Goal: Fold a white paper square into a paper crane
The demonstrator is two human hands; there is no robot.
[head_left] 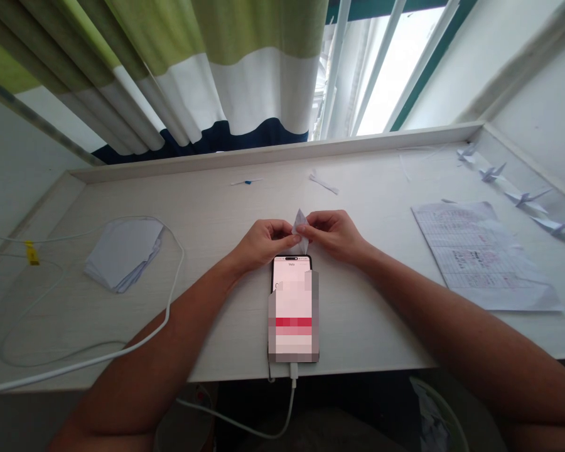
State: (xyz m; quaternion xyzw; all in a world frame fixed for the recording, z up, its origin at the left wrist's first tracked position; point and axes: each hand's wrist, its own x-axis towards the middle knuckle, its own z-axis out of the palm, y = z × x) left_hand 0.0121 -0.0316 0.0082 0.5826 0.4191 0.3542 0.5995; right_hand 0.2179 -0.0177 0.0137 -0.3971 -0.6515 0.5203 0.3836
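Observation:
Between my two hands is a small piece of folded white paper (300, 220), its pointed tip facing the window and another point hanging down toward the phone. My left hand (269, 242) pinches its left side with thumb and fingers. On the other side, my right hand (332, 232) grips it too, the thumb lying across its front. Part of the paper is hidden behind the thumbs. Just below the hands a phone (292, 301) lies on the desk, screen lit and partly blurred out, with a white cable (294, 376) plugged into its lower end.
Cut paper sheets (125, 254) are stacked at the left, with a white cord (181, 251) looping over them and across my left forearm. Written sheets (484, 257) lie at the right. Several folded paper cranes (525, 198) line the right edge. A paper strip (324, 183) lies behind my hands.

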